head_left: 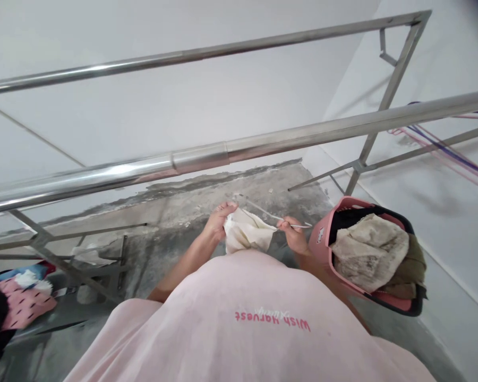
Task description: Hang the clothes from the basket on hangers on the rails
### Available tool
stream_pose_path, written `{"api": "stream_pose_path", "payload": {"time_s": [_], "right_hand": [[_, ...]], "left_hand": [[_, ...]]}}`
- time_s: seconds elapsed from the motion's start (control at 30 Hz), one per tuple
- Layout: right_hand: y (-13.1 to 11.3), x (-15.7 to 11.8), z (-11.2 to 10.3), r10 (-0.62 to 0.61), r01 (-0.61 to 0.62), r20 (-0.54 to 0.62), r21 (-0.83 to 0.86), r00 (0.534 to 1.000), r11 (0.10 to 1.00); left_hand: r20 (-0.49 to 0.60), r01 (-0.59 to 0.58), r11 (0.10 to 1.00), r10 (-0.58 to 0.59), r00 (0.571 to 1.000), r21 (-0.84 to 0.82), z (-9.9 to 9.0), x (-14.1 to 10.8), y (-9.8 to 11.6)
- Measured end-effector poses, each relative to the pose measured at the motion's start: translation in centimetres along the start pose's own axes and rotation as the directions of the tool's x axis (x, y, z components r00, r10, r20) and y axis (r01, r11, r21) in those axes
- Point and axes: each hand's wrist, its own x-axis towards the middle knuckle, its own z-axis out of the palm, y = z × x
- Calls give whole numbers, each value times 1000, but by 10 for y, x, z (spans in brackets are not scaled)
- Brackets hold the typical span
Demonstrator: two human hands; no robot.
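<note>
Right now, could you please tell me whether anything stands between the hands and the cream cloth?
Nothing visible does: the left hand grips the cream cloth, and the right hand, at its other end, holds a thin white strip.

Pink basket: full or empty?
Looks full: the pink basket has a crumpled pale cloth and darker fabric heaped up to its rim.

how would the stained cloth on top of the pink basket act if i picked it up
The stained cloth would probably be floppy, since it lies in loose, crumpled folds. It looks unlikely to roll or break, being soft and bunched. It may catch the olive cloth against it in the pink basket as it lifts.
</note>
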Motion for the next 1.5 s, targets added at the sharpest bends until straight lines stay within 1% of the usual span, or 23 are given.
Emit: {"api": "stream_pose_path", "payload": {"time_s": [0.03,0.1,0.17,0.23,0.3,0.4,0.47,0.53,0.57,0.6,0.63,0.7,0.73,0.77,0.8,0.93,1.0,1.1,1.17,1.23,1.37,1.43,1.5], "right_hand": [[1,-1,-9,-21,21,-26,-19,999,1000],[-2,-2,-23,-105,99,-78,-79,991,992],[-7,-2,-29,-201,188,-82,-135,976,973],[-10,-1,-27,-253,246,-32,-145,967,958],[-9,0,-22,-258,257,5,-123,966,959],[-7,1,-15,-256,253,-11,-129,967,959],[-10,1,-12,-258,249,-18,-207,966,946],[-16,1,-9,-255,245,6,-298,967,923],[-20,1,-7,-250,245,26,-315,968,917],[-23,1,-4,-246,245,34,-290,969,925],[-25,1,-2,-246,246,28,-229,969,942],[-27,2,2,-246,245,-20,-68,969,967],[-26,3,4,-240,241,-54,0,969,971],[-24,3,4,-234,237,-79,30,969,971],[-21,4,4,-230,232,-83,15,970,973],[-8,2,2,-166,172,49,-179,985,969],[-9,1,2,-145,157,77,-191,986,969],[-22,4,-1,-111,146,135,-284,984,948],[-34,8,-5,-46,120,201,-374,978,920],[-45,11,-11,24,80,232,-427,972,901],[-56,7,-23,132,-3,202,-535,970,845],[-60,2,-24,174,-33,181,-597,968,802],[-67,-4,-23,171,-29,160,-644,972,765]], "left_hand": [[-1,-15,999,15,1000,31,-6,2,3],[10,-31,994,30,999,107,-19,5,6],[24,-56,984,52,998,170,-28,7,9],[40,-71,975,64,997,213,-30,8,10],[62,-82,966,69,996,247,-28,7,12],[88,-113,952,92,992,284,-23,6,12],[106,-144,943,117,987,299,-22,5,11],[124,-169,932,136,983,320,-22,5,8],[136,-178,925,139,981,335,-22,5,7],[144,-185,919,142,979,348,-21,4,6],[147,-190,915,146,978,355,-21,4,5],[138,-191,918,151,979,348,-20,3,5],[128,-189,923,154,980,335,-19,2,6],[118,-187,930,156,981,318,-19,2,6],[112,-185,936,159,981,299,-18,1,7],[102,-186,944,164,981,272,-14,-2,7],[91,-184,946,166,982,267,-12,-3,6],[52,-196,950,189,981,245,-15,0,7],[-7,-232,942,241,970,242,-23,6,10],[-57,-270,926,294,954,263,-35,15,13],[-125,-298,907,347,930,297,-56,27,12],[-127,-305,895,361,924,325,-59,28,7],[-87,-309,866,370,925,393,-56,26,3]]}}
